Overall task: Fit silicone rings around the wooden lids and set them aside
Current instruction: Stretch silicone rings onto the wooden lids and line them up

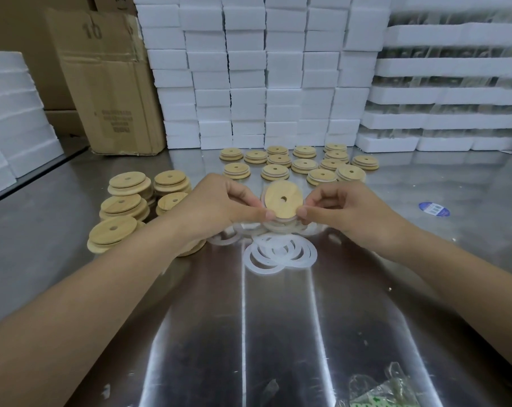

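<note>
The steel table (278,333) is filling the view. White foam blocks (249,69) are standing stacked along its far edge at 12 o'clock, and a carton (108,83) is leaning at 10 o'clock. Bare lids (122,207) are sitting in low stacks at 9 o'clock of the hands, touching the left forearm. Ringed lids (301,164) are lying spread in rows at 12 o'clock, near but apart from the hands.

The left hand (216,207) and right hand (345,212) are meeting over the table's middle, both curled. Their fingers (260,214) are pinching one lid (282,202) by opposite edges, the left at its 8 o'clock and the right at its 4 o'clock. The lid is hanging above the table, its flat face tipped toward the camera and its hole showing. A pale ring seems to be sitting round its rim, but how fully it is seated is unclear.

Loose rings (278,254) are lying heaped at 6 o'clock, just under the lid. A sticker (434,209) is lying at 3 o'clock, well apart.

Judging from this, the fitting step is nearly finishing. The lid is sitting evenly between the hands, so either could carry it to 12 o'clock.
</note>
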A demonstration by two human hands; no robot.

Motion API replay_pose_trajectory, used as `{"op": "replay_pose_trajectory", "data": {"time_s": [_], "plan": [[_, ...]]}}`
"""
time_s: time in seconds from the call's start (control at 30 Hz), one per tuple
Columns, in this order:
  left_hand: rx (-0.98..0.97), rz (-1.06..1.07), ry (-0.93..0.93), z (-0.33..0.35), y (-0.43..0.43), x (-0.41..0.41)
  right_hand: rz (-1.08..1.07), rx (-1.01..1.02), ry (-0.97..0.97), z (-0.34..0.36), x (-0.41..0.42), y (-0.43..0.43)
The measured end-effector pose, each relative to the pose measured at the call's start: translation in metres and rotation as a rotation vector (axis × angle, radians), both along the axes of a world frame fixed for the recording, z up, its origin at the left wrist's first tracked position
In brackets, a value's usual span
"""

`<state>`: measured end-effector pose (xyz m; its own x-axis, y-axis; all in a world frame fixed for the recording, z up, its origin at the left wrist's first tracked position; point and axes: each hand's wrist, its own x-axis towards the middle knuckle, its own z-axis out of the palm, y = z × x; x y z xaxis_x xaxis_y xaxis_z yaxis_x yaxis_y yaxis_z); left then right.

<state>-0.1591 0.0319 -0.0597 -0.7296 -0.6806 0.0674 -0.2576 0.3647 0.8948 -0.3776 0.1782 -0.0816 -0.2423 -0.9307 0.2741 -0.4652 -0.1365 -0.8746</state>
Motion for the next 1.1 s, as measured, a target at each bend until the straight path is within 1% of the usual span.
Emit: {"op": "replay_pose_trajectory", "data": {"time_s": [0.13, 0.17, 0.2, 0.37, 0.43, 0.5, 0.57, 0.63, 0.7, 0.77, 0.8, 0.83, 0.9, 1.0, 1.1], "plan": [[0.069, -0.009, 0.078, -0.001, 0.0, -0.001, 0.006, -0.116, -0.124, 0.003, 0.003, -0.001], [0.083, -0.015, 0.098, -0.001, 0.001, -0.002, 0.017, -0.127, -0.138, 0.003, 0.003, -0.001], [0.095, -0.02, 0.12, -0.001, 0.002, -0.002, 0.03, -0.131, -0.112, 0.003, 0.003, -0.001], [0.07, -0.087, 0.106, 0.003, 0.012, -0.005, 0.002, -0.135, 0.198, -0.004, 0.006, -0.001], [0.069, -0.107, 0.119, 0.003, 0.017, -0.005, -0.057, -0.135, 0.342, -0.003, 0.005, 0.0], [0.071, -0.096, 0.12, 0.002, 0.021, -0.005, -0.143, -0.126, 0.445, -0.001, 0.0, 0.0], [0.032, -0.051, 0.099, 0.001, 0.023, -0.007, -0.255, -0.121, 0.488, 0.002, -0.01, 0.001], [-0.027, -0.01, 0.09, -0.002, 0.024, -0.01, -0.364, -0.07, 0.523, 0.004, -0.025, 0.004], [-0.091, 0.006, 0.086, -0.006, 0.025, -0.012, -0.406, 0.088, 0.612, 0.004, -0.038, 0.007], [-0.169, -0.005, 0.065, -0.012, 0.028, -0.014, -0.399, 0.3, 0.702, -0.001, -0.048, 0.009], [-0.208, -0.016, 0.048, -0.014, 0.03, -0.015, -0.396, 0.369, 0.718, -0.004, -0.051, 0.008], [-0.245, -0.026, 0.03, -0.017, 0.032, -0.016, -0.4, 0.394, 0.716, -0.006, -0.053, 0.007], [-0.306, -0.043, -0.003, -0.021, 0.035, -0.017, -0.429, 0.374, 0.713, -0.007, -0.053, 0.004], [-0.383, -0.07, -0.055, -0.023, 0.039, -0.016, -0.482, 0.281, 0.715, -0.005, -0.05, 0.004], [-0.428, -0.084, -0.061, -0.025, 0.041, -0.015, -0.445, 0.205, 0.639, -0.005, -0.048, 0.004]]}}
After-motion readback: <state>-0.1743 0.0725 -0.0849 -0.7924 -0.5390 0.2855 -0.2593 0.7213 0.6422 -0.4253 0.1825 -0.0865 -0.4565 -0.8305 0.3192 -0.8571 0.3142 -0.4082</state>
